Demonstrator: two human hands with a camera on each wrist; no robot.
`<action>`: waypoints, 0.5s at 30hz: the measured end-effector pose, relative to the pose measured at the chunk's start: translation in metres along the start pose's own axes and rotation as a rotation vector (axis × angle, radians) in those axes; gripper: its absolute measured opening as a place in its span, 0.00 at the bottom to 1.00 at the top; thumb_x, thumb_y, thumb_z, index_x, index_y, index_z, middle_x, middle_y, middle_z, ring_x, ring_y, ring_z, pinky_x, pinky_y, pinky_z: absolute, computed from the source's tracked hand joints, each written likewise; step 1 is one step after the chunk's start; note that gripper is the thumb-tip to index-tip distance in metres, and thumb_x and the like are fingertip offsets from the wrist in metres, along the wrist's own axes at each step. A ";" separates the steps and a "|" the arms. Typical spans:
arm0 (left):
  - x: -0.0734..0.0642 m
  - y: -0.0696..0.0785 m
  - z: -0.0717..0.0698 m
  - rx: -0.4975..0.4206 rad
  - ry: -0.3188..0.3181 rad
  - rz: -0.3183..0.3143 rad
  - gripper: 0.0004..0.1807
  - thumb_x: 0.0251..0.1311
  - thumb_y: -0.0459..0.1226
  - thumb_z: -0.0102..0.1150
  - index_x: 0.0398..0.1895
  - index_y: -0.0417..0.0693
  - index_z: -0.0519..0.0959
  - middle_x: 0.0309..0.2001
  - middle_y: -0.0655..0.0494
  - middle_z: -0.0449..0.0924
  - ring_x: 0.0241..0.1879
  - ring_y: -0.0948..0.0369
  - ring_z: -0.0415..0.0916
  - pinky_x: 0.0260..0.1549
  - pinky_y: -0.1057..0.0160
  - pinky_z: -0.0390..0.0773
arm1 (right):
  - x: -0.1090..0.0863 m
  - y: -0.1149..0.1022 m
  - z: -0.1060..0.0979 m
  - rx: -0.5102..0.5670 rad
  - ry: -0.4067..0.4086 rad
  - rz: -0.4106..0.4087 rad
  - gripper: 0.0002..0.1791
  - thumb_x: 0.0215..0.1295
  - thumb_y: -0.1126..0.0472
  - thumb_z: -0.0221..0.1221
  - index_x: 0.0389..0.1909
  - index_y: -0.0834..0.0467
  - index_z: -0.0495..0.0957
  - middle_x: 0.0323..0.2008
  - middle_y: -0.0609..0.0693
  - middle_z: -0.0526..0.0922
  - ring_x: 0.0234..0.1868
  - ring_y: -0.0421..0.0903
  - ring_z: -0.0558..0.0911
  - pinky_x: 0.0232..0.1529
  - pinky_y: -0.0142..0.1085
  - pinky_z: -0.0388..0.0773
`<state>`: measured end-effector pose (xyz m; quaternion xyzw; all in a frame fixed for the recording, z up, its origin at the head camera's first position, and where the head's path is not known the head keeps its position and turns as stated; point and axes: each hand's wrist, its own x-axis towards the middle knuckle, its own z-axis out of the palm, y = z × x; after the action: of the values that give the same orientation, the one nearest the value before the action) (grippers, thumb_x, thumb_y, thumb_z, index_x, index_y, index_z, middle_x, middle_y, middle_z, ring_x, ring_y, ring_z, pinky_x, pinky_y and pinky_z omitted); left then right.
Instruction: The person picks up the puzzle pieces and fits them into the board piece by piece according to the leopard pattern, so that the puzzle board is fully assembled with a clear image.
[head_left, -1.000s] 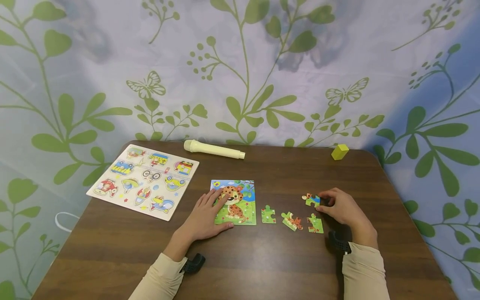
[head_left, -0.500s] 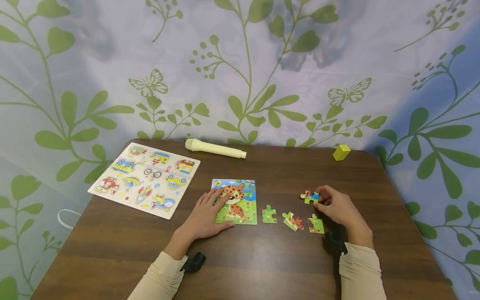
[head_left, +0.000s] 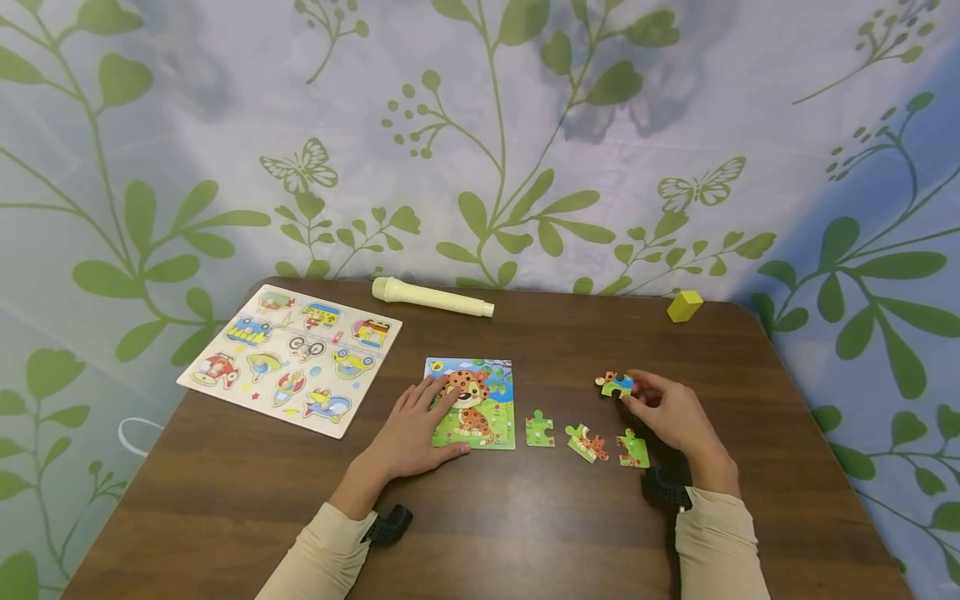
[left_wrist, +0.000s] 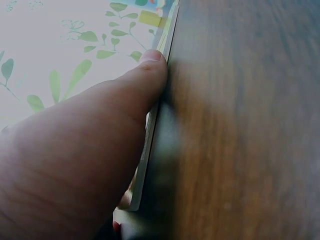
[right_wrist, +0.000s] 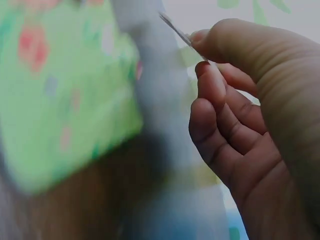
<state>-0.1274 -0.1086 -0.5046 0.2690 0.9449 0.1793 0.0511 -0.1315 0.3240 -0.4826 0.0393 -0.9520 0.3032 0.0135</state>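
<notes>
- Left hand is lying spread on the leopard board's left side, gripping nothing, probably steadying it!
- Over right, the right hand is pinching a piece by its right edge, seemingly leaving its picture showing.
- Three loose pieces are lying right of the board, apparently spaced so every face is showing.

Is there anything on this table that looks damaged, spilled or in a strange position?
Nothing looks spilled or damaged. The vehicle board lies askew, its left corner seeming to stick slightly past the edge of the table. In the row of three, the middle puzzle piece is turned at an angle.
</notes>
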 end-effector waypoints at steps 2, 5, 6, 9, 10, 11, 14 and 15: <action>0.000 0.000 0.000 0.006 -0.004 -0.001 0.50 0.62 0.66 0.59 0.82 0.57 0.56 0.82 0.48 0.50 0.82 0.45 0.45 0.77 0.37 0.51 | 0.002 -0.007 0.003 0.039 0.008 -0.015 0.24 0.68 0.57 0.67 0.62 0.62 0.79 0.39 0.52 0.84 0.34 0.40 0.78 0.32 0.29 0.72; 0.001 0.001 0.000 0.013 -0.008 -0.012 0.50 0.62 0.66 0.59 0.82 0.57 0.56 0.82 0.49 0.49 0.82 0.45 0.45 0.77 0.38 0.51 | 0.005 -0.025 0.010 0.108 -0.015 -0.049 0.24 0.67 0.58 0.67 0.62 0.61 0.79 0.39 0.50 0.83 0.34 0.40 0.78 0.30 0.30 0.73; 0.001 0.002 0.000 0.011 -0.007 -0.017 0.49 0.62 0.66 0.59 0.82 0.57 0.57 0.82 0.48 0.50 0.82 0.45 0.45 0.77 0.38 0.50 | 0.006 -0.034 0.014 0.134 -0.033 -0.061 0.24 0.67 0.58 0.67 0.63 0.61 0.79 0.39 0.50 0.83 0.34 0.40 0.79 0.30 0.30 0.73; 0.002 0.005 0.000 0.008 -0.001 -0.034 0.48 0.64 0.65 0.58 0.81 0.55 0.58 0.82 0.48 0.50 0.82 0.45 0.44 0.78 0.38 0.49 | 0.010 -0.062 0.029 0.185 -0.098 -0.124 0.24 0.67 0.60 0.68 0.63 0.60 0.79 0.37 0.48 0.83 0.33 0.40 0.79 0.31 0.31 0.75; 0.002 0.006 0.000 0.008 0.003 -0.037 0.47 0.64 0.65 0.58 0.81 0.54 0.58 0.82 0.48 0.51 0.82 0.45 0.45 0.78 0.38 0.48 | 0.011 -0.072 0.035 0.198 -0.125 -0.148 0.24 0.67 0.60 0.68 0.62 0.60 0.79 0.37 0.47 0.83 0.33 0.40 0.79 0.31 0.31 0.75; 0.003 0.007 0.001 0.012 0.009 -0.036 0.47 0.65 0.64 0.57 0.81 0.53 0.59 0.82 0.47 0.51 0.82 0.45 0.45 0.78 0.38 0.48 | 0.012 -0.081 0.042 0.207 -0.150 -0.174 0.24 0.66 0.60 0.68 0.62 0.60 0.79 0.36 0.46 0.82 0.33 0.39 0.79 0.31 0.31 0.75; 0.003 0.012 0.002 0.006 0.019 -0.012 0.47 0.67 0.62 0.57 0.80 0.45 0.58 0.81 0.45 0.52 0.82 0.46 0.46 0.79 0.41 0.49 | 0.017 -0.106 0.064 0.220 -0.211 -0.266 0.24 0.66 0.59 0.68 0.62 0.61 0.80 0.36 0.45 0.81 0.32 0.37 0.78 0.31 0.31 0.76; 0.004 0.013 0.002 0.002 0.023 0.000 0.48 0.67 0.61 0.57 0.80 0.43 0.58 0.81 0.44 0.52 0.82 0.46 0.46 0.79 0.42 0.50 | 0.019 -0.113 0.071 0.221 -0.224 -0.291 0.24 0.66 0.59 0.68 0.62 0.61 0.80 0.36 0.44 0.81 0.32 0.37 0.78 0.32 0.31 0.77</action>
<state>-0.1237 -0.0957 -0.5021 0.2668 0.9457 0.1815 0.0401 -0.1408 0.1900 -0.4743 0.2110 -0.8928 0.3943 -0.0534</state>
